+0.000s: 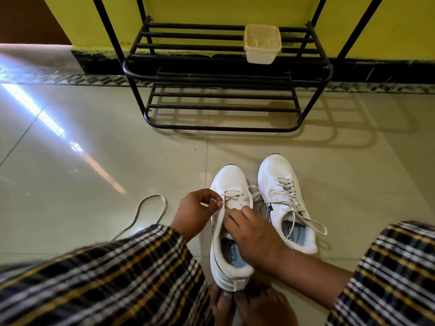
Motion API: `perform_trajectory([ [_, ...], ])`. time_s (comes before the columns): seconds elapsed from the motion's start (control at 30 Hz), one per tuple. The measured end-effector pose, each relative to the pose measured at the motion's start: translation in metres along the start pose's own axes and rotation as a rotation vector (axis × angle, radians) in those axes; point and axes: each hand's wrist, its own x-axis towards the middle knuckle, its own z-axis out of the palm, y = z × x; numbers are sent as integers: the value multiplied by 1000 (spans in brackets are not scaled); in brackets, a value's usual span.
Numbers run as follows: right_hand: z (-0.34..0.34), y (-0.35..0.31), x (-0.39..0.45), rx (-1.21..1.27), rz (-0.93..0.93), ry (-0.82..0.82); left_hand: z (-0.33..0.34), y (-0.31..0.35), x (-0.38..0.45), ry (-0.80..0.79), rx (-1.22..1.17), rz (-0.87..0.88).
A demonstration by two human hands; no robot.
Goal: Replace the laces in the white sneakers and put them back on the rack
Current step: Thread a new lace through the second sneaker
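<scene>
**Lacing the near sneaker, toe pointing at the rack**

Two white sneakers stand side by side on the floor tiles, heels toward the person, toes at 12 o'clock. The near sneaker (229, 234) is the one in hand; its long axis runs from 6 to 12 o'clock, almost straight at the shoe rack (221, 100), which stands well apart at 12 o'clock. The far sneaker (286, 203) sits just beside it at 2 o'clock, fully laced, its lace ends lying loose.

The left hand (196, 211) is at 9 o'clock of the eyelets, its grip pinching the lace (235, 196) end between thumb and fingertips. The right hand (253, 234) lies over the tongue at 5 o'clock of the eyelets, fingers curled onto the lace crossing; whether it truly clasps the lace I cannot tell for sure, though it looks so.

Only the lowest rows appear threaded, so I judge the lacing early. The next eyelets lie toward 6 o'clock, under the right hand, and the left hand is nearer the free end.

A spare lace (146, 212) loops on the floor at 9 o'clock. A cream tub (262, 44) rests on the rack's upper shelf
</scene>
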Motion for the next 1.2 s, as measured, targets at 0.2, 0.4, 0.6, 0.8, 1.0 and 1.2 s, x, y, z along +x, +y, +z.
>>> perform_trajectory([
  [0.2, -3, -1, 1, -44, -38, -21, 0, 5, -2, 110, 29, 18],
  [0.4, 0, -3, 2, -88, 15, -50, -24, 32, 10, 413, -279, 189],
  [0.6, 3, -2, 1, -121, -11, -63, -60, 50, 23, 538, -703, 97],
  [0.8, 4, -4, 5, -99, 18, -12, -18, 2, 2, -28, 476, 175],
  [1.0, 5, -4, 4, -134, -11, -33, -17, 9, 2, 11, 453, 231],
  [1.2, 6, -1, 2, -152, -55, -61, -41, 53, 13, 159, -789, 52],
])
